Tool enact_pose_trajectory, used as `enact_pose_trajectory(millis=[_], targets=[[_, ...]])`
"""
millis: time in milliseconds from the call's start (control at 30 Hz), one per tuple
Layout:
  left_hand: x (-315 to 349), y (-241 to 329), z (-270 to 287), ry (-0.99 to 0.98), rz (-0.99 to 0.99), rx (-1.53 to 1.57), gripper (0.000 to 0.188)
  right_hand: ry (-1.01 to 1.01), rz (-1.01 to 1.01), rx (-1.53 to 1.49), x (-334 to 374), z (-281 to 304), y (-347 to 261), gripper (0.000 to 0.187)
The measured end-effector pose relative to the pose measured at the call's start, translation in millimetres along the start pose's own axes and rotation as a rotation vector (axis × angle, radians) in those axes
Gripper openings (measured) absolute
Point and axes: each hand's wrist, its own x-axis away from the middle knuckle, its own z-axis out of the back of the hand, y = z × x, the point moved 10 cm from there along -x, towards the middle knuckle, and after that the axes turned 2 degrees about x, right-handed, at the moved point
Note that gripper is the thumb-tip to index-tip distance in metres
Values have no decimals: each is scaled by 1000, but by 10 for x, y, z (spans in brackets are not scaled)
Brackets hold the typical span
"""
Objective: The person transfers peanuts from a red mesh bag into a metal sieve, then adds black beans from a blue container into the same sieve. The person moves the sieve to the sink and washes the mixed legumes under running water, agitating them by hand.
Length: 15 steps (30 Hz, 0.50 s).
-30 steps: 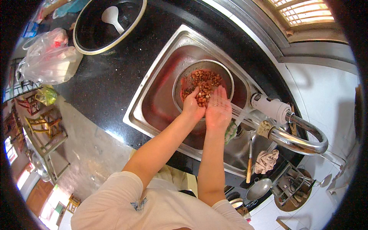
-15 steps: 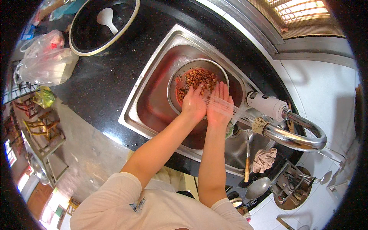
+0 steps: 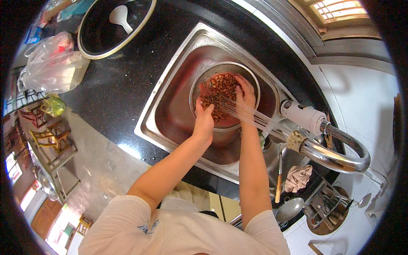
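At centre frame, inside the steel sink [image 3: 157, 123], your left hand [image 3: 204, 117] and right hand [image 3: 245, 95] cup loosely, fingers spread, in the metal bowl [image 3: 250, 80] of brown pieces [image 3: 221, 91], held under the faucet [image 3: 323, 136] spray for rinsing.

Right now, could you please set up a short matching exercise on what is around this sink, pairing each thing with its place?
Things:
1. metal bowl
2. white ladle
3. plastic bag
4. pink cloth

Places:
A. inside the dark pot
B. on the black counter, left of the sink
C. in the sink, under the tap's spray
D. below the tap, beside a knife

Pairs: 1-C, 2-A, 3-B, 4-D
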Motion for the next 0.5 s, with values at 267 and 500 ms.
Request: enact_pose_trajectory(millis=[267, 500], targets=[[-12, -248, -386, 40, 158, 290, 43, -38, -515, -356, 434, -519, 917, 28], [-96, -111, -566, -43, 161, 248, 42, 7, -426, -399, 514, -376, 162, 34]])
